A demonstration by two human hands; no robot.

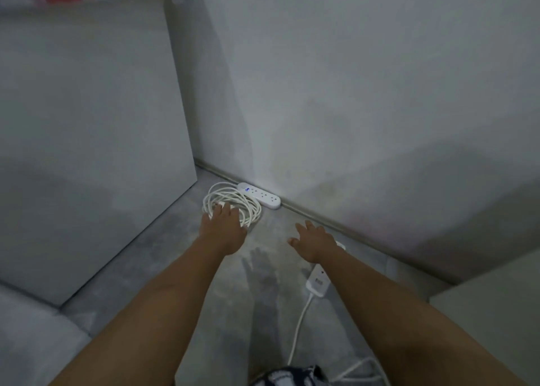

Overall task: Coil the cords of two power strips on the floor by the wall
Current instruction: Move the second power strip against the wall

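A white power strip point(259, 195) with a small blue light lies on the grey floor against the wall's baseboard. Its white cord point(233, 201) lies in a loose coil just left of it. My left hand point(224, 225) rests on the near edge of that coil, fingers spread over the loops. My right hand point(314, 241) hovers open above the floor, right of the coil, holding nothing. A second white power strip point(318, 282) lies partly under my right forearm; its cord point(298, 327) trails toward me and loops at the bottom edge.
A large grey panel point(87, 140) leans or stands at the left, close to the coil. A pale wall point(365, 93) and its baseboard point(321, 220) run diagonally behind the strips. Another grey surface point(491, 318) sits at the right. Bare grey floor point(228, 298) lies between my arms.
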